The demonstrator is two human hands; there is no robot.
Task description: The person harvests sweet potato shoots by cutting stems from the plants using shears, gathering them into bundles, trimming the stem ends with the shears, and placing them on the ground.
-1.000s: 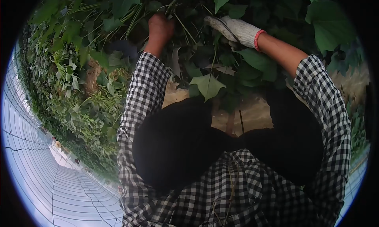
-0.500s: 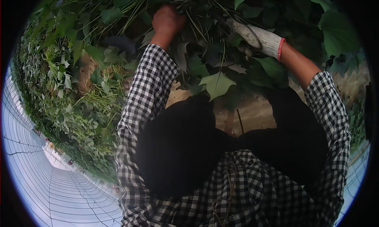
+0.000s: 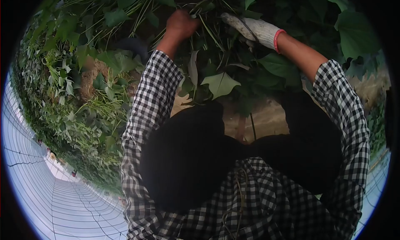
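Note:
My bare left hand [image 3: 182, 25] is closed in a fist among green vine stems [image 3: 211, 36], with stems running out beside its fingers. My right hand [image 3: 255, 30] wears a dirty white knit glove with a red cuff. Its fingers point left toward the left hand and curl underneath, so what they grip is hidden. A thin dark curved strand crosses the back of the glove. Below and between the hands hangs a broad pale-green lobed leaf [image 3: 221, 85], with darker leaves [image 3: 279, 69] under the right wrist.
My dark-clothed knees [image 3: 183, 152] are close below the foliage, with bare soil [image 3: 262, 119] between them. Dense leafy vines [image 3: 83, 123] spread along the left. A ribbed translucent greenhouse cover [image 3: 75, 202] curves at the lower left.
My left hand has shifted slightly down and right. The gloved right hand has moved left and up, closer to the left one. The pale leaf between them has swung a little left.

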